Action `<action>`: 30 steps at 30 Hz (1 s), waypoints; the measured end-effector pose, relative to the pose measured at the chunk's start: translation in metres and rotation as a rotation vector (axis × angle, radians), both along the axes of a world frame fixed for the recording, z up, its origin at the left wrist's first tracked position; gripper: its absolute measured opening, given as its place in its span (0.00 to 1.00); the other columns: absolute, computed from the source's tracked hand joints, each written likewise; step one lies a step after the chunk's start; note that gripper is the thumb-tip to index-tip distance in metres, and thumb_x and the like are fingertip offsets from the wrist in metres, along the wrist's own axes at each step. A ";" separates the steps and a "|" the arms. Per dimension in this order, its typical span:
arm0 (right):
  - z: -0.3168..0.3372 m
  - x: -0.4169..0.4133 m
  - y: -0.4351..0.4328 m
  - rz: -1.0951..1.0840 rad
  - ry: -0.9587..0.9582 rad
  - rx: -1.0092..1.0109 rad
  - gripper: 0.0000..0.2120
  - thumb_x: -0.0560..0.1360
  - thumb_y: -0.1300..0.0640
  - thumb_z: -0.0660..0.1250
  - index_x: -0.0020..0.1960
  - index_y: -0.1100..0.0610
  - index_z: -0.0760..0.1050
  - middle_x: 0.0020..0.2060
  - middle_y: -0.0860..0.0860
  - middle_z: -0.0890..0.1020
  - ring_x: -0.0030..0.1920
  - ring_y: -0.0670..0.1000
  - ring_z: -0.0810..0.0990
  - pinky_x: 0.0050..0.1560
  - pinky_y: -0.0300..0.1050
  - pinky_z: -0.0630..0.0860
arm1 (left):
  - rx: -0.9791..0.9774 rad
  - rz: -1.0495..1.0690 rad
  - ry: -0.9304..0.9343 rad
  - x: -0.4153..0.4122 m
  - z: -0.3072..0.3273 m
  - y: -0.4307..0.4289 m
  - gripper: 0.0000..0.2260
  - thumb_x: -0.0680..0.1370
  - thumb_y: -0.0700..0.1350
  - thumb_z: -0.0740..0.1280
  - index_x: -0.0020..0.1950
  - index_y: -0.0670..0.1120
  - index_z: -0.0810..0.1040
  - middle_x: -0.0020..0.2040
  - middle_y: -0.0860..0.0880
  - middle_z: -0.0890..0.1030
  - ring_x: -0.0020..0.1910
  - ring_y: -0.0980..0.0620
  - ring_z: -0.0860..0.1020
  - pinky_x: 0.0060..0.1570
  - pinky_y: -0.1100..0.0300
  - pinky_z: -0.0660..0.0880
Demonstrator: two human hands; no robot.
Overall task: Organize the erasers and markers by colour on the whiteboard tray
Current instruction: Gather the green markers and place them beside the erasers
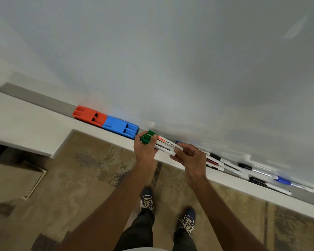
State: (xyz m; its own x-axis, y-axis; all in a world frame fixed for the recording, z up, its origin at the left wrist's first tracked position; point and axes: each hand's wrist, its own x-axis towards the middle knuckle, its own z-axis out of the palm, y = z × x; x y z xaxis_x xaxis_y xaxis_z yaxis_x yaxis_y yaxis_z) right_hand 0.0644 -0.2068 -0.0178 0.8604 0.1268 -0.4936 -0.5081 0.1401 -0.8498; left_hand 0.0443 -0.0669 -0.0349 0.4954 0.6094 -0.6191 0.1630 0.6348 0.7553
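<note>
A small bundle of green-capped whiteboard markers (163, 144) is held level just above the tray's front edge. My left hand (145, 149) grips the bundle near the green caps, and my right hand (188, 158) pinches the white tail ends. An orange eraser (89, 115) and a blue eraser (121, 126) lie end to end in the grey tray (43, 100), left of the hands. Right of my hands, black-capped markers (216, 157), a red marker (213, 162) and a blue-capped marker (283, 180) lie loose in the tray.
The whiteboard (170, 60) rises behind the tray. A white ledge (25, 129) runs below the tray's left part. Patterned carpet (91, 169) and my two shoes are below.
</note>
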 end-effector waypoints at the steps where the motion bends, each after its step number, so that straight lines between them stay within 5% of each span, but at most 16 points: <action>1: -0.001 0.002 0.007 0.004 -0.003 0.001 0.11 0.73 0.72 0.70 0.56 0.71 0.79 0.49 0.66 0.84 0.48 0.64 0.85 0.47 0.52 0.84 | 0.012 -0.005 0.006 0.001 -0.001 0.006 0.15 0.76 0.36 0.72 0.61 0.44 0.76 0.54 0.45 0.81 0.49 0.48 0.83 0.39 0.57 0.84; 8: -0.018 0.013 0.033 0.017 -0.029 -0.033 0.10 0.72 0.73 0.71 0.54 0.70 0.79 0.47 0.67 0.84 0.44 0.61 0.85 0.47 0.52 0.84 | -0.080 -0.017 0.056 0.004 -0.008 0.040 0.18 0.78 0.36 0.69 0.68 0.43 0.72 0.61 0.39 0.79 0.57 0.41 0.82 0.57 0.46 0.81; 11: -0.028 0.017 0.034 0.020 -0.031 -0.082 0.10 0.71 0.72 0.72 0.51 0.64 0.82 0.44 0.61 0.86 0.47 0.62 0.86 0.48 0.55 0.84 | -0.054 -0.028 0.088 -0.002 -0.006 0.048 0.18 0.79 0.36 0.67 0.68 0.43 0.72 0.57 0.41 0.81 0.54 0.45 0.82 0.55 0.52 0.81; 15: -0.036 0.020 0.033 0.041 -0.054 -0.194 0.10 0.71 0.69 0.74 0.48 0.57 0.84 0.43 0.58 0.87 0.46 0.61 0.86 0.50 0.57 0.82 | 0.467 -0.145 0.301 -0.023 -0.002 0.047 0.13 0.78 0.39 0.66 0.63 0.44 0.75 0.49 0.50 0.80 0.51 0.48 0.81 0.40 0.68 0.76; 18: -0.038 0.021 0.039 0.086 -0.090 -0.292 0.11 0.71 0.67 0.74 0.50 0.54 0.84 0.42 0.52 0.88 0.45 0.57 0.87 0.48 0.53 0.84 | 0.819 -0.417 0.218 -0.034 -0.006 0.040 0.18 0.80 0.41 0.64 0.71 0.44 0.72 0.65 0.48 0.78 0.64 0.52 0.75 0.58 0.64 0.73; 21: -0.041 0.023 0.044 0.113 -0.101 -0.339 0.10 0.72 0.66 0.74 0.52 0.58 0.84 0.42 0.52 0.88 0.44 0.54 0.87 0.48 0.55 0.84 | 1.026 -0.851 0.186 -0.034 -0.022 0.038 0.28 0.82 0.47 0.62 0.80 0.45 0.58 0.80 0.47 0.61 0.76 0.53 0.60 0.71 0.61 0.59; 25: -0.044 0.023 0.056 0.115 -0.089 -0.429 0.10 0.73 0.63 0.74 0.54 0.58 0.83 0.42 0.52 0.87 0.42 0.53 0.87 0.48 0.57 0.84 | 1.283 -1.224 0.224 -0.026 -0.043 0.042 0.37 0.82 0.53 0.60 0.81 0.44 0.42 0.82 0.45 0.42 0.79 0.51 0.36 0.79 0.52 0.39; 30: -0.042 0.021 0.073 0.031 -0.007 -0.517 0.08 0.75 0.61 0.72 0.53 0.59 0.82 0.44 0.53 0.86 0.47 0.56 0.85 0.54 0.57 0.81 | 1.522 -1.382 0.340 -0.031 -0.057 0.043 0.40 0.81 0.55 0.58 0.80 0.41 0.36 0.82 0.42 0.37 0.80 0.45 0.35 0.79 0.45 0.43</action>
State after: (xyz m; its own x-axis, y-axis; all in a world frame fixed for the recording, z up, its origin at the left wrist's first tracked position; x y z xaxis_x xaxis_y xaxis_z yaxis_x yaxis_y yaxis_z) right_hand 0.0850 -0.1336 -0.0595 0.8635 -0.1069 -0.4929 -0.4997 -0.3141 -0.8073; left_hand 0.0133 -0.0239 -0.0916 0.9703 0.0207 -0.2410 0.0913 -0.9540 0.2856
